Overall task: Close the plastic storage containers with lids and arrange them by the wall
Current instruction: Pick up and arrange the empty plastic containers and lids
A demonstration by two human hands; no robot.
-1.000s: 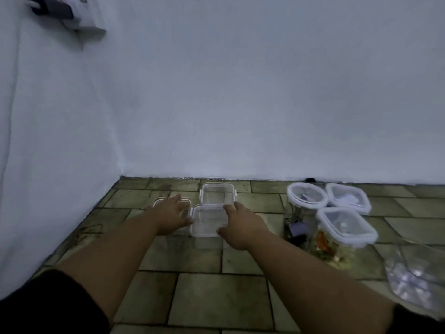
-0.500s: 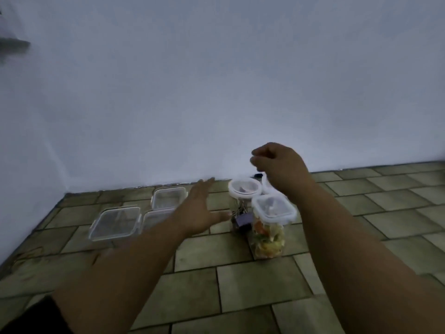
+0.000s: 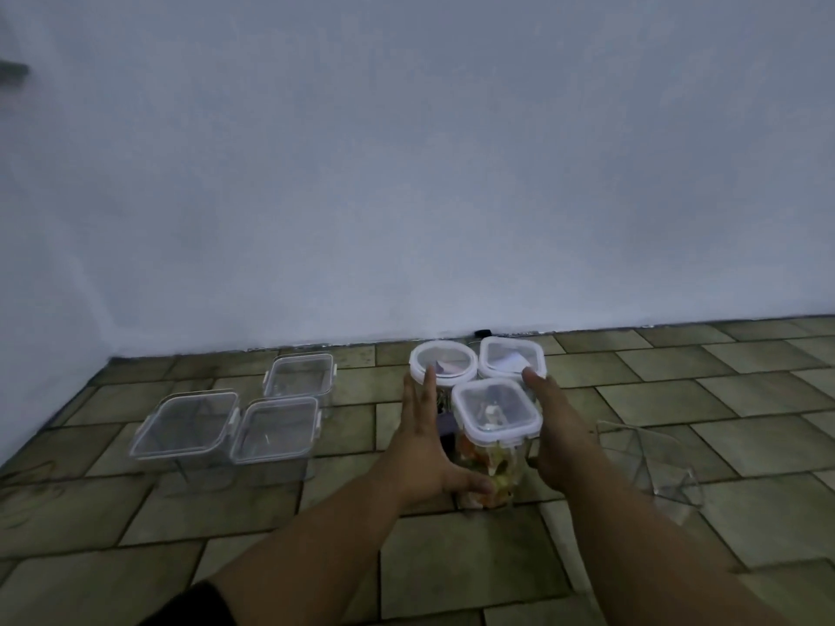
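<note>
Reaching out with both arms here, a flat hand on each side of the three lidded jars. The left hand (image 3: 422,454) has straight fingers running up the left side of the bunch. Its fingertips are up at the round jar (image 3: 443,361) and its thumb is against the bottom of the front jar (image 3: 496,411). The right hand (image 3: 555,433) mirrors it, fingers straight too, tips by the back jar (image 3: 512,358). Neither hand is curled around anything, so it's more a sandwich than a grab. Can't tell if the right palm actually touches the front jar.

All three jars have white-rimmed lids on and stand bunched tight, near the wall (image 3: 406,196). The front jar has colourful stuff inside.

Off to the left on the floor (image 3: 452,571) sit three clear boxes (image 3: 275,429) with lids on, two side by side and one behind, nearer the wall. Right of the right arm, a clear plastic piece (image 3: 650,467) lies on the tiles, too see-through to make out.
</note>
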